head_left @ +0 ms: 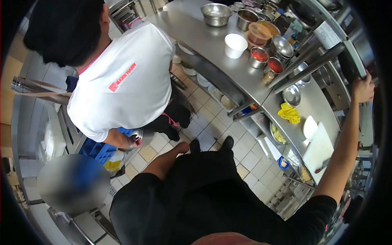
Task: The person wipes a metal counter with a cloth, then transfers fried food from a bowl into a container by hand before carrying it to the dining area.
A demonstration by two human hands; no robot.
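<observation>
My right arm reaches out over the steel counter, and my right hand [363,87] is closed around the metal shelf edge [354,59] at the far right. My left hand [183,147] hangs low in front of my dark apron [204,175], over the tiled floor; its fingers are too small and hidden to make out. Beneath my right arm lies a white cutting board [319,149], with a dark-handled utensil at its near edge. Beside the board are a white oval dish [310,128] and a yellow cloth [289,113].
A co-worker in a white shirt [122,85] stands at left, one hand low by a blue crate [96,151]. Metal bowls [216,14], a white tub [235,45] and containers of red food [259,56] crowd the counter [192,28]. Shelves of dishes sit below.
</observation>
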